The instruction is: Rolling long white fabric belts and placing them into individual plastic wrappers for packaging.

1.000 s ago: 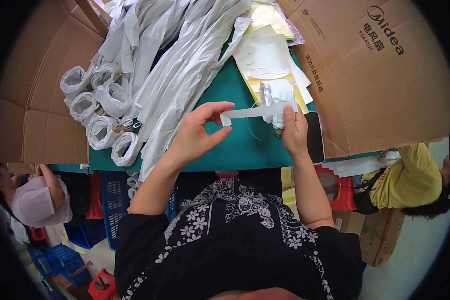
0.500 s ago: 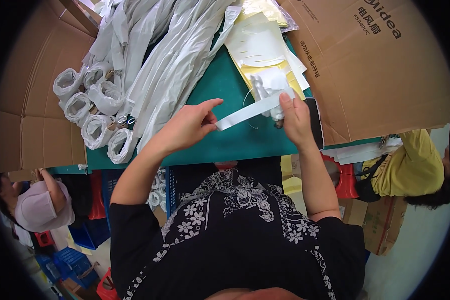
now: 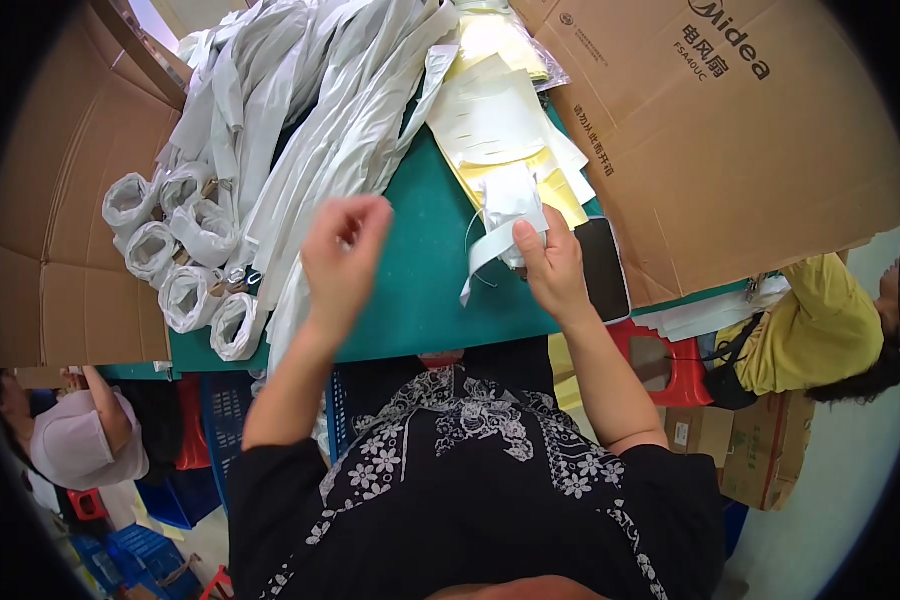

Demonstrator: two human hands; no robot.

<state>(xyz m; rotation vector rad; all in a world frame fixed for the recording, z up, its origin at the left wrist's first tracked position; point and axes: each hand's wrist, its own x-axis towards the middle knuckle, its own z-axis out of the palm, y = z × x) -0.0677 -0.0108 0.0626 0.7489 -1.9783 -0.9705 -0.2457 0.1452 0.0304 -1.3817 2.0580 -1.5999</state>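
Note:
My right hand [image 3: 555, 265] is closed on a white plastic-wrapped bundle [image 3: 511, 192], its thumb pressing a white strip [image 3: 500, 243] across it. The strip's free end hangs down to the left, curling over the green table. A thin loop of wire or cord shows beside the bundle. My left hand [image 3: 347, 255] is raised near the long white plastic sleeves [image 3: 320, 140], away from the strip. Its fingers look curled but are smeared by motion, and nothing can be made out in them.
Several rolled white plastic bundles [image 3: 192, 298] lie at the left of the green table [image 3: 420, 300]. Sheets with yellow backing [image 3: 490, 115] lie beyond my right hand. A dark phone [image 3: 602, 268] sits beside it. Cardboard [image 3: 730, 150] flanks both sides. A person in yellow [image 3: 805, 330] sits right.
My left hand has let go of the strip's end and moved left and up. The strip now droops. My right hand has shifted left and slightly nearer with the bundle; the whole view has shifted somewhat.

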